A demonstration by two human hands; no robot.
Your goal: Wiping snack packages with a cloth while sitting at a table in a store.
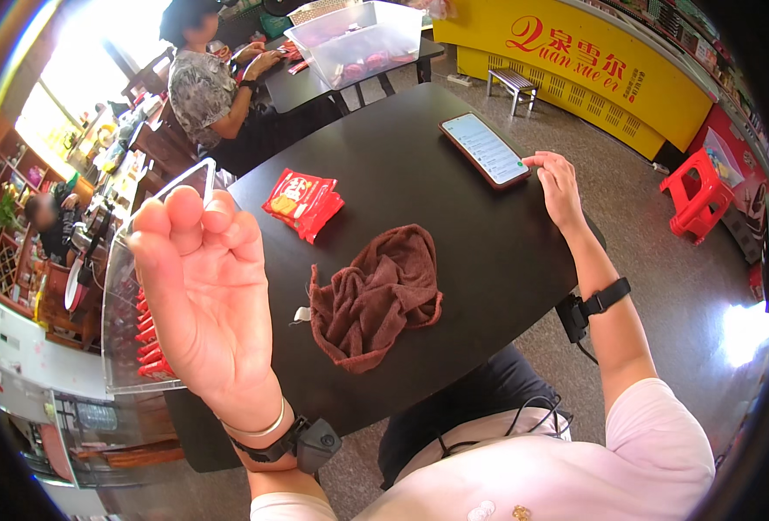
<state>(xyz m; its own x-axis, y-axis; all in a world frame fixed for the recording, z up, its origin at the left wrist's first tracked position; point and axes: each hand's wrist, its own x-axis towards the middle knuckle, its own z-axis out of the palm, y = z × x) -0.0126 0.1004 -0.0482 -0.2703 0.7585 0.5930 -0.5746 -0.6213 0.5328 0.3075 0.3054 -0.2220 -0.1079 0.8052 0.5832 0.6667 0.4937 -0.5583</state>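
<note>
My left hand [212, 306] is raised near the camera, palm up and fingers loosely curled, with nothing in it. It hangs over the left end of the dark table and hides part of a clear plastic bin [120, 325] holding several red packets [151, 345]. On the far right of the table, my right hand [557, 189] has its fingertips at the corner of a smartphone [485, 150], which lies face up with its screen lit. Between my hands lie a crumpled brown cloth [378, 293] and a small stack of red snack packets [303, 202].
Across the dark table [384, 169], a person [205, 84] sits handling packets beside a translucent bin [358, 45]. Another person [55, 221] is at the far left. A metal stool [513, 84], a red plastic stool [698, 195] and a yellow freezer [566, 65] stand to the right.
</note>
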